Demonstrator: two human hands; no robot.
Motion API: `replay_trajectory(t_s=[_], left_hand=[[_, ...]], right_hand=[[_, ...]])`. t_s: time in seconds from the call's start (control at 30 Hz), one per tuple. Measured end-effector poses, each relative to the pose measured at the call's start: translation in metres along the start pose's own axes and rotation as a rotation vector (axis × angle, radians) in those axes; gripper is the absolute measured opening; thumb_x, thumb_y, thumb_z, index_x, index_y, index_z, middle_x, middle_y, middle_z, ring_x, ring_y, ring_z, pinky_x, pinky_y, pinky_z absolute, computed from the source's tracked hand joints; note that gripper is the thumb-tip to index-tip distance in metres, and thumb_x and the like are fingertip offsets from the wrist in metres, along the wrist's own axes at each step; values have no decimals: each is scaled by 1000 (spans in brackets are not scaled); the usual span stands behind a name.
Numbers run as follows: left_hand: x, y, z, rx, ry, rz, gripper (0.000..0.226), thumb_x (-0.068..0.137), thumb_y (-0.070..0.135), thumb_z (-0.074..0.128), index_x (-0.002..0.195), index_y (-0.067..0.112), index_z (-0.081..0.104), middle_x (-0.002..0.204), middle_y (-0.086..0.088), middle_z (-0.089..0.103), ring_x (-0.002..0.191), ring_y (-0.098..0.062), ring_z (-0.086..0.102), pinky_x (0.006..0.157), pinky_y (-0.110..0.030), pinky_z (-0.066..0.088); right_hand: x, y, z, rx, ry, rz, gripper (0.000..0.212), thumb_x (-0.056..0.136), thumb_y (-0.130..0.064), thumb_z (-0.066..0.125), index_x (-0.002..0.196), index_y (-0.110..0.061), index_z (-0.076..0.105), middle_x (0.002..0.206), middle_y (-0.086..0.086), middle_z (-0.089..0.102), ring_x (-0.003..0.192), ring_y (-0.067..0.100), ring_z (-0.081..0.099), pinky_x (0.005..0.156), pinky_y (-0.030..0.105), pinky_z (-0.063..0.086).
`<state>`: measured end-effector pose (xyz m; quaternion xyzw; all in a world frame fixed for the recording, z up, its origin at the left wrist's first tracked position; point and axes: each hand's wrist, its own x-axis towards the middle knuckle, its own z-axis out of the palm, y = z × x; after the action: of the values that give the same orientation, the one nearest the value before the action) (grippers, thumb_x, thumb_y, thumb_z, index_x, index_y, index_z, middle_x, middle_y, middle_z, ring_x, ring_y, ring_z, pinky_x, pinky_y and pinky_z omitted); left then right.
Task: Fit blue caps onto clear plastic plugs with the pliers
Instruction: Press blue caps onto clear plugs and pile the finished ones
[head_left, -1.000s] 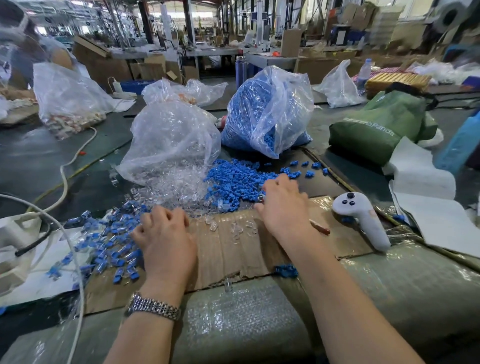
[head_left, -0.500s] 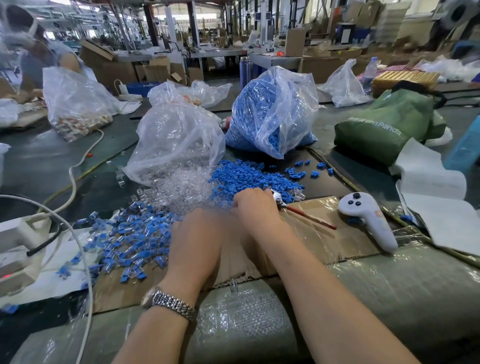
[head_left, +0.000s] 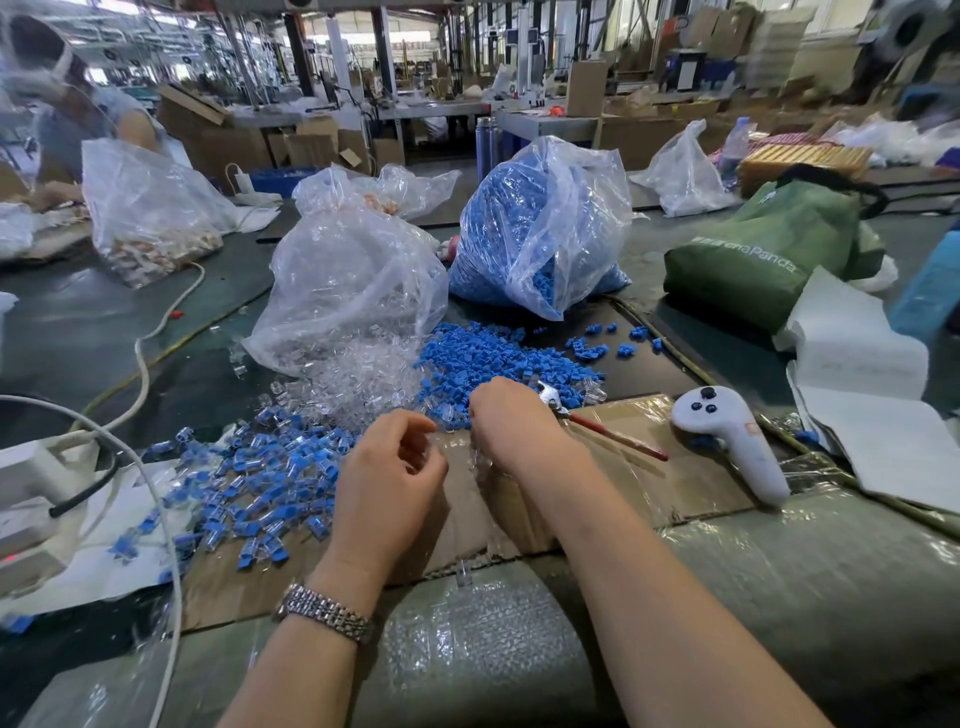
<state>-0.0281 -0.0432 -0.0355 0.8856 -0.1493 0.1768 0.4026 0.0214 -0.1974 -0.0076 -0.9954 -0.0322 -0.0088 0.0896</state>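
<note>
pliers (head_left: 597, 423) lie just right of our right hand (head_left: 511, 421), handle pointing right; both hands curled, left hand (head_left: 387, 483) farther, contents unclear.

green bag (head_left: 769, 260), white lettering partly readable, "Panda"

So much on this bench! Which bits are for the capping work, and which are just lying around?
For the job: loose blue caps, clear plugs, pliers, finished capped plugs.

Lying about: white handheld controller, green bag, white cable.
</note>
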Motion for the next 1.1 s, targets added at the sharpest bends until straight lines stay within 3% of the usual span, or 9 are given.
replay_trajectory(t_s=[0.07, 0.17, 0.23, 0.33, 0.43, 0.53, 0.7, 0.9, 1.1], left_hand=[[1, -1, -3, -144, -5, -90, 12, 95, 12, 67, 104, 19, 70, 87, 4, 70, 76, -9, 68, 71, -28, 60], [3, -7, -7, -352, -52, -225, 19, 98, 13, 64, 101, 28, 76, 78, 0, 74, 64, -11, 68, 56, -23, 57], [5, -7, -9, -615, -112, -323, 20, 97, 12, 65, 104, 26, 78, 83, -3, 76, 70, -12, 71, 62, -20, 57], [8, -8, -12, -1050, -147, -431, 23, 90, 13, 68, 112, 7, 71, 93, -12, 75, 81, -19, 71, 73, -25, 60], [9, -8, -15, -1224, -182, -465, 25, 86, 13, 67, 109, 3, 69, 94, -14, 73, 80, -19, 72, 72, -26, 61], [9, -6, -16, -1294, -209, -466, 23, 87, 12, 65, 107, 2, 71, 90, -12, 73, 74, -17, 71, 67, -25, 61], [9, -5, -17, -1293, -270, -457, 18, 91, 15, 62, 96, 10, 78, 88, -12, 72, 71, -16, 69, 64, -23, 59], [8, -9, -17, -1273, -341, -434, 18, 93, 19, 64, 101, 9, 77, 88, -13, 71, 72, -17, 67, 65, -24, 58], [10, -13, -18, -1166, -346, -368, 57, 68, 30, 94, 113, 2, 74, 108, -21, 73, 88, -24, 72, 78, -29, 59]], right_hand=[[-7, 0, -4, 148, 90, 21, 15, 99, -13, 52, 99, -9, 67, 102, 10, 68, 91, 27, 64, 79, 37, 52], [-20, -1, -11, 565, 190, 62, 10, 97, -17, 61, 96, -17, 70, 91, 1, 72, 87, 19, 67, 82, 36, 56], [-31, -3, -16, 838, 153, 45, 6, 97, -16, 67, 94, -18, 72, 87, 0, 74, 81, 14, 70, 83, 32, 59], [-47, -3, -22, 1103, 124, -34, 3, 95, -13, 72, 95, -14, 74, 84, -1, 73, 71, 4, 66, 76, 18, 56], [-56, -1, -25, 1250, 153, -91, 3, 95, -8, 70, 97, -10, 72, 78, -1, 71, 70, 4, 66, 73, 15, 53], [-61, 2, -23, 1266, 143, -140, 4, 96, -6, 68, 98, -9, 70, 81, 1, 71, 75, 6, 67, 74, 16, 52], [-62, 0, -21, 1160, 161, -205, 7, 96, -10, 70, 94, -17, 70, 86, -2, 71, 85, 12, 66, 91, 35, 56], [-63, 1, -20, 1008, 163, -247, 4, 98, -10, 67, 95, -13, 69, 72, -16, 62, 63, -6, 53, 69, 10, 43], [-66, 4, -24, 928, 138, -272, 5, 99, -8, 63, 97, -10, 67, 74, -10, 61, 60, -6, 51, 67, 11, 40]])
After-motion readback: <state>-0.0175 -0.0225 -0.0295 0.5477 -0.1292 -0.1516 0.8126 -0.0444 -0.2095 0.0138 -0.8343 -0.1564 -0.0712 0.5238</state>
